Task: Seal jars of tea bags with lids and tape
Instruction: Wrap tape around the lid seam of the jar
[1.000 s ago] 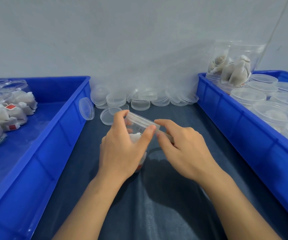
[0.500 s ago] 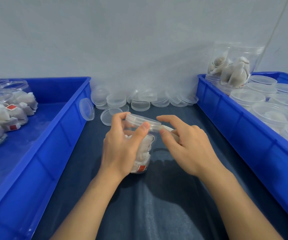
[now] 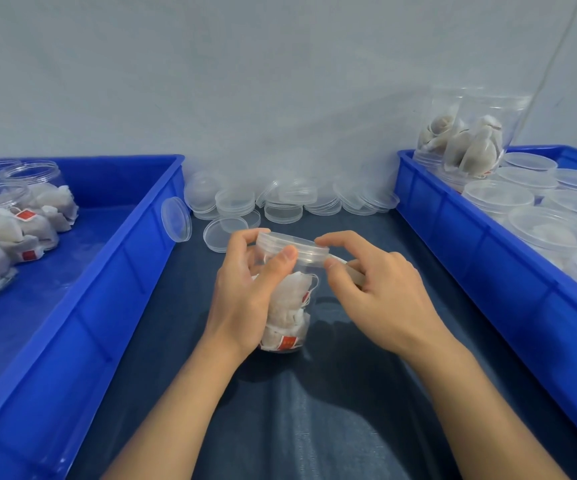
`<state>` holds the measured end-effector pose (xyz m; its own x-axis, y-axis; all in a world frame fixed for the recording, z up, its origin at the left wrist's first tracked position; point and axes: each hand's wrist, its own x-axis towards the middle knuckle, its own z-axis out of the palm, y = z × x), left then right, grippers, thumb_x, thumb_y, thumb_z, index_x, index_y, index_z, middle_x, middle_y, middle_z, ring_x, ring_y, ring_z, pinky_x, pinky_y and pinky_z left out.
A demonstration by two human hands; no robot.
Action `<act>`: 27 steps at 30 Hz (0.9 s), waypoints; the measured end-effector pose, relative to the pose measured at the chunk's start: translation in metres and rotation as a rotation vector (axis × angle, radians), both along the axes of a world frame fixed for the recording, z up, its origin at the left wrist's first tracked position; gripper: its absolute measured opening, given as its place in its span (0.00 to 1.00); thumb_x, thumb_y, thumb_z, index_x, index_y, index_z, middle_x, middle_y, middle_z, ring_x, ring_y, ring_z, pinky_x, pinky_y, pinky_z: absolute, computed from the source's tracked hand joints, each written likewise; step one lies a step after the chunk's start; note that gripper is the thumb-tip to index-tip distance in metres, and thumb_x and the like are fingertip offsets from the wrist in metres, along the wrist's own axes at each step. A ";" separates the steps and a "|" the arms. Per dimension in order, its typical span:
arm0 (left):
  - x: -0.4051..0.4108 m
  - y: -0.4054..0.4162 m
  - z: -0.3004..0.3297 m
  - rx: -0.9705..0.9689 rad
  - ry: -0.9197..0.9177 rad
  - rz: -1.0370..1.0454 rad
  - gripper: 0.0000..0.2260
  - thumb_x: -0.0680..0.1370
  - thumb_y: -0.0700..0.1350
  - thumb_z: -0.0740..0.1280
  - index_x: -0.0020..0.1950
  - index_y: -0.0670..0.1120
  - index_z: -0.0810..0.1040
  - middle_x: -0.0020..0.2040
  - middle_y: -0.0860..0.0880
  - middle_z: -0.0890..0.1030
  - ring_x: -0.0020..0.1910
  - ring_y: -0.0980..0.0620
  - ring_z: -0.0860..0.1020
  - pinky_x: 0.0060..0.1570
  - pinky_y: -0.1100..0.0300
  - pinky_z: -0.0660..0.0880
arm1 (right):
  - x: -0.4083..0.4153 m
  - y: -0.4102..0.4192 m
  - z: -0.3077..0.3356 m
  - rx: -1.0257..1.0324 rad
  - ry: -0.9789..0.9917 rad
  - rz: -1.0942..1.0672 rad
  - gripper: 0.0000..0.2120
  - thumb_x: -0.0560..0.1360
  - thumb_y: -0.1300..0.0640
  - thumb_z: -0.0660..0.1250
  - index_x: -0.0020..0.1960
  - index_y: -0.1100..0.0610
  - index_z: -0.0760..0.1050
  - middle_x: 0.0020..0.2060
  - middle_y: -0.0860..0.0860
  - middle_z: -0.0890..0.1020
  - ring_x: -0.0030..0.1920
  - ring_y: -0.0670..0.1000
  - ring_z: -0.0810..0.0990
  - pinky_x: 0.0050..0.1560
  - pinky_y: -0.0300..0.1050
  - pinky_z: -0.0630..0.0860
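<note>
A clear jar (image 3: 288,306) of white tea bags with red tags stands upright on the dark blue cloth at the centre. A clear lid (image 3: 292,247) sits level on its mouth. My left hand (image 3: 245,299) grips the jar's left side, thumb across the front just under the lid. My right hand (image 3: 380,292) is at the lid's right edge, forefinger and thumb touching the rim. Its curled fingers hold a pale roll, apparently tape (image 3: 353,271), mostly hidden in the palm.
A blue tray (image 3: 113,271) on the left holds lidless jars of tea bags (image 3: 20,216). A blue tray (image 3: 470,244) on the right holds lidded jars (image 3: 553,233) and stacked jars (image 3: 470,143). Loose clear lids (image 3: 280,202) lie against the back wall.
The jar was tilted in my hands a second ago and now stands upright. The lid has come down level on its mouth, and my right hand stays at the rim.
</note>
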<state>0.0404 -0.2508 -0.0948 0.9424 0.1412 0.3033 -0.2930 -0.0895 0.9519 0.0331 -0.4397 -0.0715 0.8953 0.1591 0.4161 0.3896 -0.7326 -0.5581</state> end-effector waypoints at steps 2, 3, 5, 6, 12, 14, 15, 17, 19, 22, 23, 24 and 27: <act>0.000 0.001 0.000 -0.003 0.002 -0.013 0.26 0.72 0.64 0.72 0.63 0.49 0.76 0.56 0.52 0.86 0.60 0.49 0.84 0.62 0.39 0.80 | -0.001 0.001 0.000 -0.001 -0.014 -0.011 0.11 0.81 0.46 0.60 0.62 0.36 0.73 0.27 0.44 0.77 0.32 0.50 0.76 0.44 0.52 0.77; 0.000 0.001 0.000 -0.006 0.004 -0.021 0.27 0.72 0.64 0.72 0.63 0.49 0.76 0.56 0.51 0.86 0.60 0.49 0.84 0.62 0.39 0.80 | -0.001 0.002 0.000 -0.002 -0.021 -0.016 0.11 0.81 0.46 0.59 0.62 0.37 0.73 0.27 0.44 0.77 0.32 0.50 0.76 0.44 0.52 0.77; 0.001 0.002 -0.001 -0.010 0.007 -0.034 0.28 0.72 0.65 0.72 0.63 0.49 0.76 0.57 0.51 0.86 0.60 0.48 0.84 0.63 0.39 0.80 | -0.002 0.004 0.000 -0.006 -0.028 -0.027 0.12 0.80 0.44 0.58 0.62 0.37 0.73 0.27 0.43 0.77 0.32 0.50 0.76 0.44 0.52 0.78; 0.001 0.002 -0.001 -0.007 0.006 -0.039 0.28 0.72 0.65 0.72 0.64 0.49 0.76 0.57 0.51 0.85 0.60 0.49 0.84 0.63 0.39 0.80 | -0.002 0.005 0.000 -0.008 -0.031 -0.032 0.12 0.80 0.43 0.58 0.62 0.38 0.73 0.27 0.43 0.77 0.32 0.50 0.76 0.44 0.52 0.78; -0.001 -0.003 -0.004 0.057 -0.017 -0.028 0.32 0.73 0.67 0.69 0.73 0.57 0.65 0.61 0.51 0.82 0.62 0.51 0.82 0.67 0.44 0.77 | -0.004 0.008 -0.001 -0.037 -0.082 -0.041 0.11 0.82 0.45 0.58 0.63 0.39 0.73 0.24 0.44 0.74 0.30 0.50 0.75 0.41 0.52 0.77; -0.002 -0.005 -0.004 0.138 -0.068 0.078 0.30 0.72 0.69 0.67 0.70 0.57 0.68 0.61 0.54 0.79 0.60 0.57 0.80 0.64 0.49 0.77 | -0.005 0.009 0.000 -0.042 -0.097 -0.051 0.13 0.82 0.44 0.56 0.63 0.40 0.73 0.24 0.44 0.73 0.29 0.50 0.75 0.40 0.52 0.77; -0.003 -0.006 -0.004 0.178 -0.095 0.149 0.28 0.73 0.69 0.67 0.68 0.57 0.70 0.60 0.56 0.79 0.58 0.58 0.80 0.60 0.52 0.78 | -0.005 0.010 0.000 -0.046 -0.099 -0.056 0.14 0.82 0.43 0.54 0.63 0.40 0.73 0.24 0.44 0.73 0.29 0.51 0.75 0.39 0.52 0.77; -0.004 -0.007 -0.004 0.244 -0.144 0.268 0.25 0.73 0.69 0.66 0.65 0.58 0.72 0.57 0.59 0.80 0.54 0.60 0.80 0.53 0.60 0.78 | -0.006 0.012 0.001 -0.051 -0.100 -0.065 0.16 0.81 0.42 0.53 0.63 0.40 0.73 0.24 0.44 0.72 0.29 0.51 0.74 0.39 0.52 0.77; -0.006 -0.008 -0.003 0.291 -0.167 0.326 0.24 0.74 0.69 0.66 0.65 0.59 0.72 0.55 0.60 0.81 0.52 0.61 0.81 0.49 0.69 0.75 | -0.006 0.013 0.000 -0.054 -0.109 -0.081 0.17 0.80 0.41 0.52 0.63 0.40 0.74 0.23 0.44 0.72 0.29 0.51 0.74 0.39 0.52 0.76; -0.008 -0.012 -0.001 0.323 -0.151 0.334 0.25 0.74 0.69 0.63 0.67 0.60 0.72 0.55 0.61 0.82 0.51 0.64 0.81 0.50 0.66 0.75 | -0.008 0.015 0.001 -0.069 -0.141 -0.112 0.19 0.79 0.40 0.51 0.62 0.42 0.74 0.22 0.44 0.71 0.28 0.51 0.74 0.37 0.51 0.76; -0.009 -0.013 -0.001 0.338 -0.145 0.330 0.26 0.74 0.70 0.63 0.67 0.60 0.72 0.55 0.62 0.82 0.52 0.65 0.81 0.51 0.64 0.74 | -0.009 0.016 0.001 -0.074 -0.148 -0.118 0.19 0.79 0.40 0.50 0.61 0.42 0.74 0.22 0.44 0.71 0.28 0.51 0.74 0.36 0.50 0.75; -0.010 -0.014 0.000 0.361 -0.139 0.322 0.27 0.73 0.71 0.62 0.68 0.59 0.71 0.56 0.62 0.82 0.52 0.64 0.81 0.51 0.63 0.74 | -0.009 0.016 0.001 -0.080 -0.150 -0.121 0.20 0.79 0.39 0.50 0.62 0.43 0.74 0.22 0.44 0.71 0.28 0.51 0.75 0.36 0.50 0.75; -0.010 -0.017 -0.001 0.429 -0.110 0.290 0.33 0.72 0.73 0.62 0.71 0.58 0.69 0.59 0.60 0.81 0.53 0.62 0.80 0.52 0.59 0.74 | -0.009 0.015 0.001 -0.110 -0.123 -0.105 0.19 0.79 0.40 0.50 0.64 0.42 0.71 0.24 0.44 0.72 0.30 0.53 0.76 0.39 0.52 0.76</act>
